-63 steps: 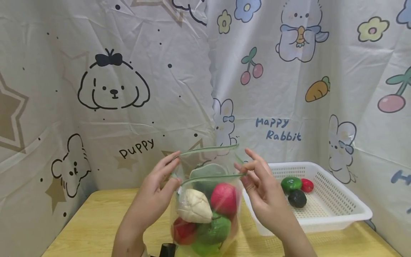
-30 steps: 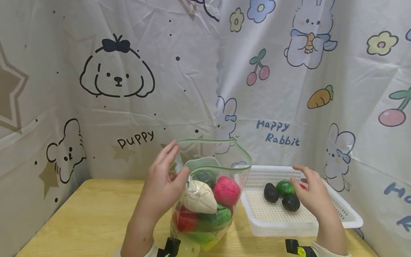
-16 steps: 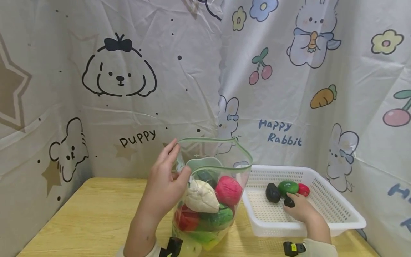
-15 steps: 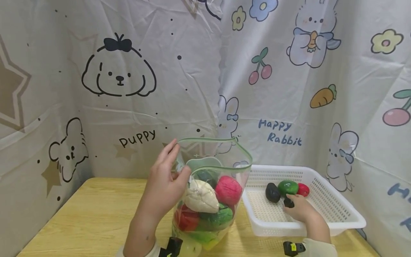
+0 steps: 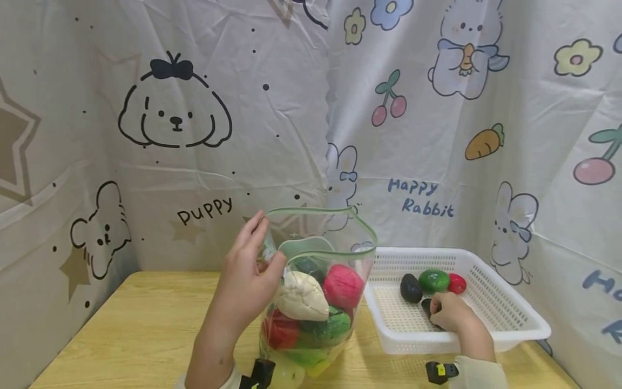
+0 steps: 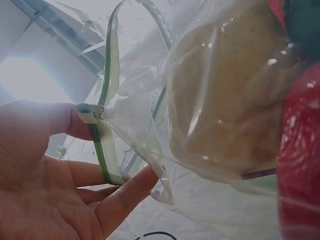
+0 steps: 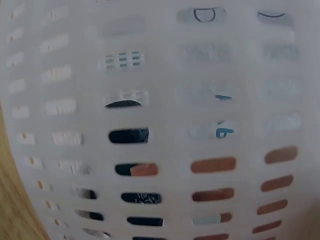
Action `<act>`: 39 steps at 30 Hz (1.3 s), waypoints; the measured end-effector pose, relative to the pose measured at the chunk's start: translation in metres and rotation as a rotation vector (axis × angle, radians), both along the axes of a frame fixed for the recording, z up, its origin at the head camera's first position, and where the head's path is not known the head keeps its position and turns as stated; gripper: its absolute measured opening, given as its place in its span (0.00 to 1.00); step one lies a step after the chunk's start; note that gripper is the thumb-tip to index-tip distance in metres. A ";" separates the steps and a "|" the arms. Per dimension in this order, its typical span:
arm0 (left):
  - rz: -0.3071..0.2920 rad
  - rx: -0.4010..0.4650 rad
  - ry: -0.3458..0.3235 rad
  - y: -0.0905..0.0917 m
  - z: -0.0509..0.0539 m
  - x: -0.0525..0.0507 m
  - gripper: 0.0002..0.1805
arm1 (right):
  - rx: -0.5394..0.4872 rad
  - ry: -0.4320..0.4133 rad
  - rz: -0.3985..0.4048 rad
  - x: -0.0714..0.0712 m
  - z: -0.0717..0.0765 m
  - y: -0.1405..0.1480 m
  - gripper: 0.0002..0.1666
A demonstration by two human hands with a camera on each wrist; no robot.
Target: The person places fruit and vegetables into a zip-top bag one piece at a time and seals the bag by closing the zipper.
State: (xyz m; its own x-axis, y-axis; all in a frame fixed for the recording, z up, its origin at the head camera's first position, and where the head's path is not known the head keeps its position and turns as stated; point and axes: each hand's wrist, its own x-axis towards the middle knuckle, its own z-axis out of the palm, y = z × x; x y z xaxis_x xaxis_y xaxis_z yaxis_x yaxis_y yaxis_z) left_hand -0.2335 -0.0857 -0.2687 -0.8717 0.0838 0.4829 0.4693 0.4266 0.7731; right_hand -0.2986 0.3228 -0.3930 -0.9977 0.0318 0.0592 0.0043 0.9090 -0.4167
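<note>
In the head view my left hand (image 5: 250, 273) pinches the left edge of a clear zip bag (image 5: 316, 252) with a green rim; its mouth gapes. Through the plastic show a cream-colored lumpy piece (image 5: 301, 296), a pinkish-red ball (image 5: 344, 286), a red piece (image 5: 280, 330) and green produce (image 5: 332, 324). The left wrist view shows thumb and fingers on the zip strip (image 6: 102, 155). To the right, my right hand (image 5: 457, 313) curls round a dark avocado (image 5: 427, 307) inside the white basket (image 5: 403, 341). In the right wrist view the basket's slotted wall mostly hides hand and avocado.
Another dark avocado (image 5: 411, 288), a shiny green oval fruit (image 5: 434, 281) and a small red one (image 5: 457, 283) lie in the basket beside my right hand. The wooden table (image 5: 141, 324) extends left of the bag. A printed curtain (image 5: 272, 162) closes off the back.
My right hand has left the bag's rim, moved right over the basket and come down onto the avocado, which now tilts in its fingers. My left hand still holds the bag.
</note>
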 end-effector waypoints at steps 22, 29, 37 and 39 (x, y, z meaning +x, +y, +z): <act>0.007 -0.031 -0.006 0.001 0.001 0.001 0.37 | -0.005 -0.042 0.009 0.000 0.003 -0.002 0.22; 0.014 -0.047 -0.003 0.000 0.000 0.001 0.37 | -0.017 0.039 0.035 0.004 0.015 -0.003 0.22; 0.003 -0.049 0.015 0.000 0.000 0.002 0.36 | -0.170 0.312 0.098 0.035 0.069 -0.028 0.28; 0.000 -0.051 0.021 0.000 0.000 0.002 0.36 | -0.229 0.426 0.095 0.047 0.085 -0.042 0.29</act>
State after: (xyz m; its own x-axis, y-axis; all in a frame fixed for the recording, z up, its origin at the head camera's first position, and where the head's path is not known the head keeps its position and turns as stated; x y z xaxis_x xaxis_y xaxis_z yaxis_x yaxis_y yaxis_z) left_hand -0.2318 -0.0854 -0.2686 -0.8614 0.1091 0.4961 0.4852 0.4655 0.7402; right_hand -0.2511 0.2808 -0.3077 -0.8854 0.0023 0.4648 -0.2882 0.7819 -0.5528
